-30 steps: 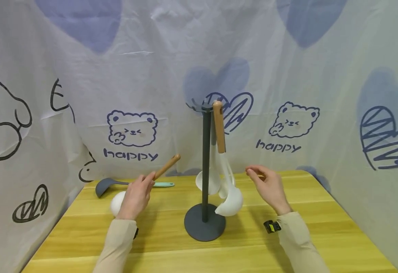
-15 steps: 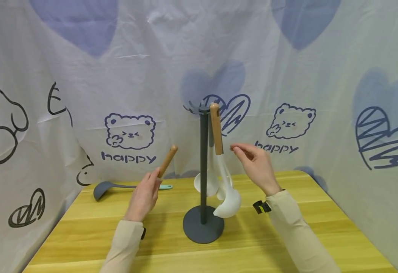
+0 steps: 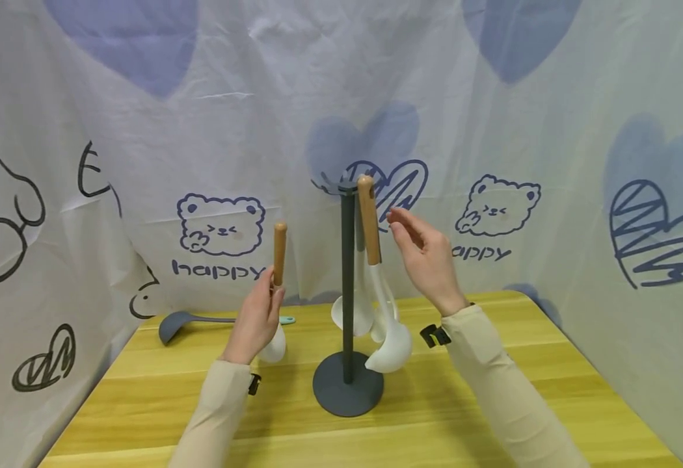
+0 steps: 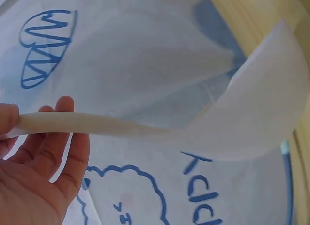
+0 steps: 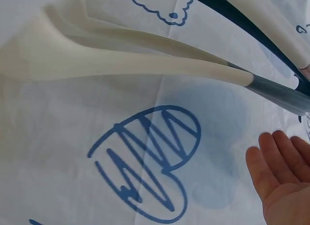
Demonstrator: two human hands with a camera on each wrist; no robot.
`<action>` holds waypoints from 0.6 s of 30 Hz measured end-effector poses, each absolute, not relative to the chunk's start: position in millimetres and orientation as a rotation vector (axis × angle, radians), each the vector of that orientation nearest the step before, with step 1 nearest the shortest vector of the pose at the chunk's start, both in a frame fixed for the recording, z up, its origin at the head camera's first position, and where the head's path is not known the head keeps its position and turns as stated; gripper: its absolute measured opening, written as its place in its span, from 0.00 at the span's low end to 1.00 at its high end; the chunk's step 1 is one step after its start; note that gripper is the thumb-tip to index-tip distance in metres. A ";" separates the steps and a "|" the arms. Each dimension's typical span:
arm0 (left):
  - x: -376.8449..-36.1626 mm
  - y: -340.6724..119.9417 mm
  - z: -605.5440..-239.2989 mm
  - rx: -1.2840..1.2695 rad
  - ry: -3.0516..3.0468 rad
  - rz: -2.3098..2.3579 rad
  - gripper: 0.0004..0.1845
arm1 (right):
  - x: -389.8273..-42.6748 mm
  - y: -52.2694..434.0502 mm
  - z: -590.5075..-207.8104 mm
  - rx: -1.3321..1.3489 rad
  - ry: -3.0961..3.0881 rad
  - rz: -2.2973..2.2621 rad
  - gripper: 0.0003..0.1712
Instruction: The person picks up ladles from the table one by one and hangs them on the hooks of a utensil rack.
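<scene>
My left hand [image 3: 268, 296] grips a white silicone spoon [image 3: 275, 348] by its neck, its wooden handle [image 3: 280, 252] pointing straight up, left of a dark grey utensil stand [image 3: 347, 286]. In the left wrist view my fingers [image 4: 58, 152] curl round the white neck [image 4: 106, 126], and the spoon's bowl [image 4: 271, 118] fills the right. My right hand [image 3: 402, 227] hovers open just right of the wooden handle [image 3: 367, 221] of a white ladle [image 3: 395, 344] hanging on the stand; it holds nothing. The right wrist view shows my straight fingers [image 5: 278, 162] below white utensils [image 5: 145, 62].
Another white utensil [image 3: 347, 313] hangs behind the pole. The stand's round base [image 3: 347, 391] sits mid-table on the yellow wooden table [image 3: 494, 416]. A grey ladle [image 3: 172, 325] with a teal handle tip lies at the back left. Printed cloth walls close in on three sides.
My left hand raised the spoon off the table and tilted its handle upright. My right hand rose from table height to beside the hanging ladle's wooden handle.
</scene>
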State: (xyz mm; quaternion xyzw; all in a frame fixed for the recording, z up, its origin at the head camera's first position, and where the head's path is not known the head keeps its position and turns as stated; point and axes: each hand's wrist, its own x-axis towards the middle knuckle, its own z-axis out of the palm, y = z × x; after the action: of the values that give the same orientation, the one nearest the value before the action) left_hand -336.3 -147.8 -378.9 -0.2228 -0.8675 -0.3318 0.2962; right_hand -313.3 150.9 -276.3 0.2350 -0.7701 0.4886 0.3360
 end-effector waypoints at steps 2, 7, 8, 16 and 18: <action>-336.5 -146.9 -371.4 -0.597 -2.303 -0.903 0.20 | -315.1 149.1 -268.0 0.627 -1.975 1.283 0.22; -338.4 -143.3 -354.6 -0.653 -2.246 -0.961 0.18 | -318.4 146.5 -245.3 0.659 -1.944 1.269 0.21; -338.9 -142.7 -351.7 -0.667 -2.229 -0.973 0.17 | -318.8 145.7 -241.4 0.663 -1.949 1.255 0.21; -339.6 -140.9 -335.6 -0.710 -2.203 -1.066 0.16 | -324.5 137.3 -222.2 0.751 -1.992 1.165 0.25; -338.6 -140.0 -331.4 -0.723 -2.207 -1.100 0.17 | -325.1 136.0 -220.1 0.776 -1.994 1.151 0.25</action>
State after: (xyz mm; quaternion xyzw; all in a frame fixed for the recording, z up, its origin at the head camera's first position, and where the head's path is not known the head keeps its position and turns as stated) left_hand -338.6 -140.0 -331.4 -0.2699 -0.8239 -0.4107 0.2823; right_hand -325.1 136.0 -220.1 0.2993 -0.7692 0.4441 0.3486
